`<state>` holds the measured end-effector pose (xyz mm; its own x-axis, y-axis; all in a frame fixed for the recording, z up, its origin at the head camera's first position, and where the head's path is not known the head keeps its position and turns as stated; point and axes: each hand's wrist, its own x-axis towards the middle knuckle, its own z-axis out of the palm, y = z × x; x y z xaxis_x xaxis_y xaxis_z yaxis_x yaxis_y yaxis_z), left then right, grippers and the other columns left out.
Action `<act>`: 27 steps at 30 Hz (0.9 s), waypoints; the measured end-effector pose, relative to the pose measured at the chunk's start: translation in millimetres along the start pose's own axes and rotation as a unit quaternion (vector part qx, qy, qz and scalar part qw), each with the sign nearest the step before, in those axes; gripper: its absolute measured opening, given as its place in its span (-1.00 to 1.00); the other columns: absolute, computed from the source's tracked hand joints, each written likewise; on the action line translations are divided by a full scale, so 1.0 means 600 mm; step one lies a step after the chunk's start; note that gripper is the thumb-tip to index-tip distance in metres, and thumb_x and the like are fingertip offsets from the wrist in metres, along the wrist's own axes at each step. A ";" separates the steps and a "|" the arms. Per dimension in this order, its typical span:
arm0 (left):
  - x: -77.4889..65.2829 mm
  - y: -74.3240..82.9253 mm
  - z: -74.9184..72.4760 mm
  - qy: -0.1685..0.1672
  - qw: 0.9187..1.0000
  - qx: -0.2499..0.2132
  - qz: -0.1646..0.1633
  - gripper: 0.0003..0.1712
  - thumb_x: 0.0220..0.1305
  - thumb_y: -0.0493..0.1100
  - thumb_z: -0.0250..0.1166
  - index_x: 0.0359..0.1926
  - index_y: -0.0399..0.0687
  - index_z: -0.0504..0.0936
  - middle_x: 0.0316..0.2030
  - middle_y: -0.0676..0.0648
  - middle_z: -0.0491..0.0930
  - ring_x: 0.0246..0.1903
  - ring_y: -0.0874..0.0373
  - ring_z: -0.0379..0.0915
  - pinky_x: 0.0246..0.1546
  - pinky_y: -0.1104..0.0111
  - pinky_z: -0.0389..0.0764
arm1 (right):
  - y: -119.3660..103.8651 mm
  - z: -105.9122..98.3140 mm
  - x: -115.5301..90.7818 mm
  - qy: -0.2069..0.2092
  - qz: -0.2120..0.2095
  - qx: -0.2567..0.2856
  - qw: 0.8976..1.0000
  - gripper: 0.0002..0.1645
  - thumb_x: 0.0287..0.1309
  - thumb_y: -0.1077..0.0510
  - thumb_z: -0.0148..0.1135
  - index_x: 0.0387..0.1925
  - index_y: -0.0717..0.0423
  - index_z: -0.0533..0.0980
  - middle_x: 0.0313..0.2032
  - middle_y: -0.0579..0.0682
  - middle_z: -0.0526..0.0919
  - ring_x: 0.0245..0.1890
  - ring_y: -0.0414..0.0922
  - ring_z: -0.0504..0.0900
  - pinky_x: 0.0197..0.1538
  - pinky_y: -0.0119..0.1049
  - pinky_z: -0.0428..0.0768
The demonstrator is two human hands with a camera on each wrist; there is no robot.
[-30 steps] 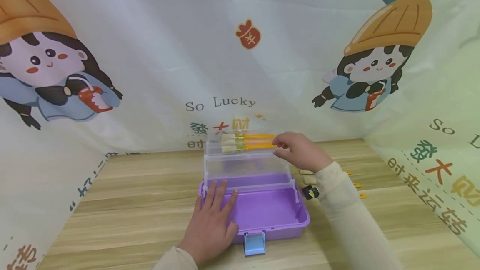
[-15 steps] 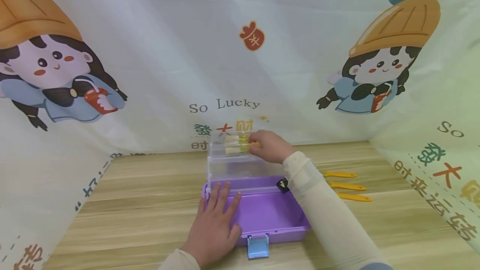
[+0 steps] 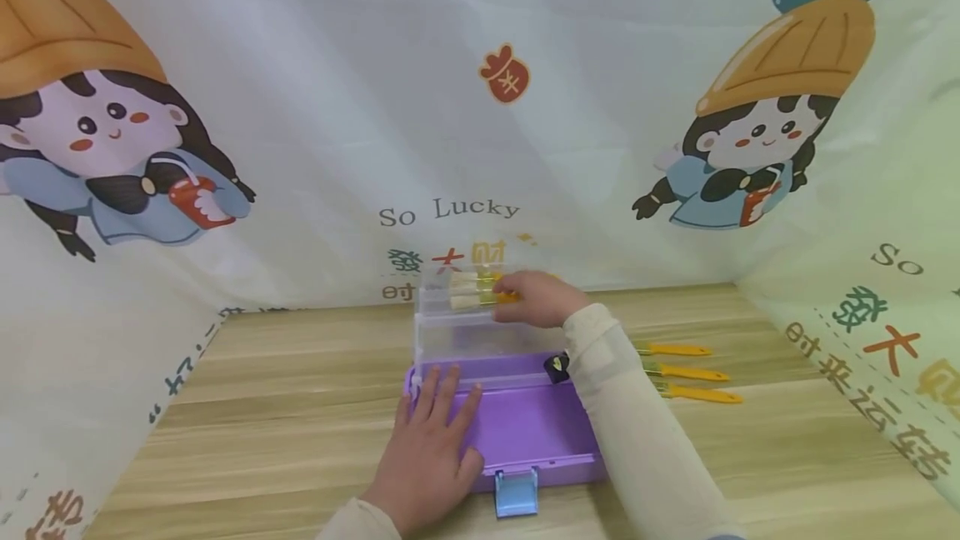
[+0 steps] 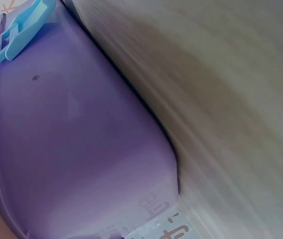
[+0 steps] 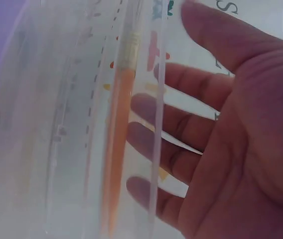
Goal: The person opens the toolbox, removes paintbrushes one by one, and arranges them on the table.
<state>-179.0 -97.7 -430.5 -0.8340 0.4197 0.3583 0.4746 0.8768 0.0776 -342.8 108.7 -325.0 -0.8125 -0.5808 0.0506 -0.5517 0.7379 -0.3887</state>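
Observation:
A purple box (image 3: 536, 427) with a light-blue latch (image 3: 517, 493) stands on the table, its clear tiered trays (image 3: 480, 336) raised at the back. My left hand (image 3: 431, 448) rests with spread fingers on the box's left front side. Paintbrushes (image 3: 467, 301) with pale bristles and orange handles lie in the top tray. My right hand (image 3: 542, 298) is over their handles. In the right wrist view its fingers (image 5: 176, 127) reach over the tray's clear wall, loosely extended beside an orange brush handle (image 5: 117, 144), without curling round it.
Three more paintbrushes (image 3: 701, 373) lie on the wooden table (image 3: 285, 407) right of the box, their heads hidden by my right sleeve (image 3: 637, 423). A small black object (image 3: 557, 367) shows beside that sleeve. A printed cloth (image 3: 337, 123) hangs behind and at both sides.
My right hand has moved left from the handle ends to over the brush handles in the top tray, and its fingers have loosened since half a second ago. The left hand stays on the box.

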 end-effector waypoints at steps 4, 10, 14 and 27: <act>-0.002 0.002 0.001 -0.003 1.000 -0.008 0.001 -0.26 0.28 0.07 0.10 0.46 -0.03 0.32 0.51 -0.24 0.03 0.50 -0.22 -0.20 0.33 -0.27 0.02 | 0.000 0.004 -0.003 -0.015 0.006 -0.010 1.000 -0.28 0.23 -0.06 0.31 0.30 0.25 0.43 0.29 0.18 0.46 0.33 0.12 0.37 0.38 -0.02 0.27; -0.003 -0.001 -0.001 0.012 1.000 0.003 0.002 -0.25 0.26 0.07 0.12 0.45 -0.02 0.34 0.51 -0.24 0.05 0.50 -0.21 -0.18 0.32 -0.27 0.05 | 0.006 0.007 -0.001 -0.005 -0.009 -0.022 1.000 -0.35 0.25 -0.03 0.30 0.25 0.27 0.47 0.22 0.17 0.52 0.28 0.12 0.42 0.35 -0.04 0.32; -0.001 -0.001 -0.001 0.011 1.000 0.000 0.004 -0.25 0.26 0.07 0.12 0.46 -0.03 0.33 0.50 -0.24 0.05 0.50 -0.22 -0.19 0.33 -0.27 0.03 | 0.012 0.008 -0.002 -0.004 -0.011 -0.022 1.000 -0.37 0.26 -0.04 0.29 0.26 0.19 0.49 0.23 0.12 0.52 0.30 0.11 0.38 0.35 -0.02 0.30; 0.001 0.002 0.001 0.010 1.000 -0.004 0.001 -0.26 0.25 0.05 0.10 0.45 -0.03 0.35 0.50 -0.24 0.06 0.50 -0.21 -0.19 0.33 -0.26 0.04 | 0.025 0.013 -0.001 -0.005 -0.017 0.042 0.999 -0.41 0.26 0.06 0.29 0.25 0.23 0.48 0.17 0.13 0.57 0.23 0.06 0.48 0.28 -0.06 0.41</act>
<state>-179.4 -96.3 -430.9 -0.8274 0.4164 0.3767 0.4784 0.8741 0.0845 -349.0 117.7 -338.1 -0.7919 -0.6081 0.0559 -0.5599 0.6866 -0.4637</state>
